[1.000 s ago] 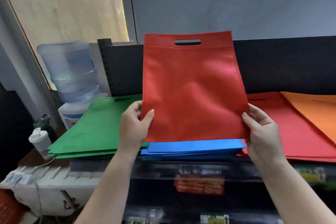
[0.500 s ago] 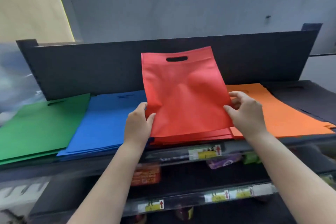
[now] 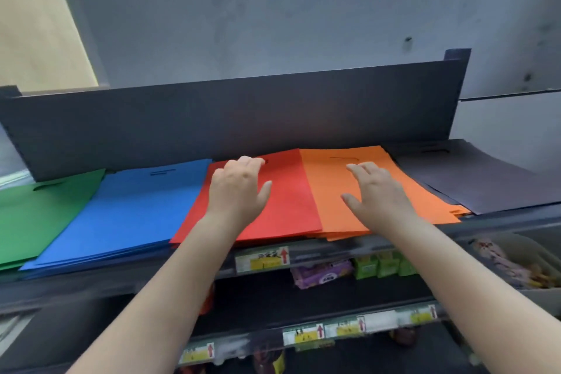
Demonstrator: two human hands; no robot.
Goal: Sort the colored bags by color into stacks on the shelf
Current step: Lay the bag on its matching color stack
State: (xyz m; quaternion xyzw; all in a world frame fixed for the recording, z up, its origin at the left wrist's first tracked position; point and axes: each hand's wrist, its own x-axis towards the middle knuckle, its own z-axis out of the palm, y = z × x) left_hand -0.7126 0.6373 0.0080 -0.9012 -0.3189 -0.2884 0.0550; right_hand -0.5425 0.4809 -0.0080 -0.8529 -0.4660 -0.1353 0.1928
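Five flat stacks of bags lie side by side on the top shelf: green [image 3: 36,215], blue [image 3: 127,209], red [image 3: 288,203], orange [image 3: 334,191] and dark grey [image 3: 473,179]. The red bag now lies flat on top of the red stack. My left hand [image 3: 239,191] rests on it with fingers spread, near the bag's handle slot. My right hand [image 3: 376,191] is open over the orange stack, fingers straight, holding nothing.
A dark back panel [image 3: 230,118] runs behind the stacks. The shelf's front rail [image 3: 264,261] carries yellow price tags. Lower shelves hold purple and green packets [image 3: 349,270]. A grey wall rises behind.
The red bag, held upright by both hands before, has been laid flat on the red stack. Both hands let go of its edges; the right hand moved over the orange stack.
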